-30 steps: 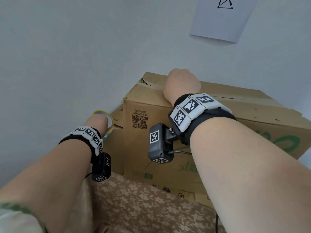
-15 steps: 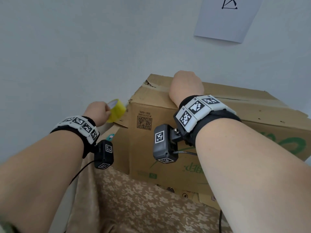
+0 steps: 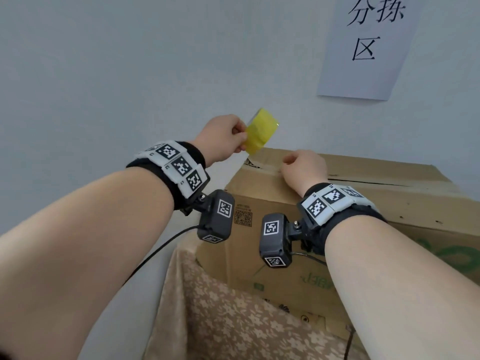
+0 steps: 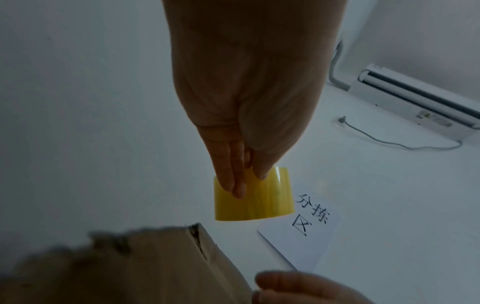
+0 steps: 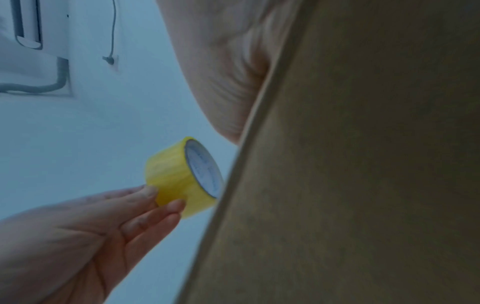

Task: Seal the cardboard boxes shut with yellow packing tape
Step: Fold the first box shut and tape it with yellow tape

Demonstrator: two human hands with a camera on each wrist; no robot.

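Note:
My left hand (image 3: 240, 141) pinches a yellow tape roll (image 3: 262, 131) between thumb and fingers, just above the far left corner of the cardboard box (image 3: 350, 201). The left wrist view shows the fingers (image 4: 231, 181) on the tape roll (image 4: 253, 197) over the box's torn corner (image 4: 135, 265). My right hand (image 3: 289, 162) rests on the box top near that corner with its fingers curled and nothing in it. The right wrist view shows the tape roll (image 5: 179, 176) with its white core, held by my left hand (image 5: 166, 197) beside the box wall (image 5: 363, 164).
The box stands on a floral cloth (image 3: 233, 320) close to a pale wall. A white paper sign (image 3: 368, 45) hangs on the wall above the box. A wall air conditioner (image 4: 415, 102) with a cable is mounted higher up. A slit runs along the box top (image 3: 363, 181).
My left hand has lifted the tape roll from low beside the box's left side to above its top corner. The right hand stays on the box top.

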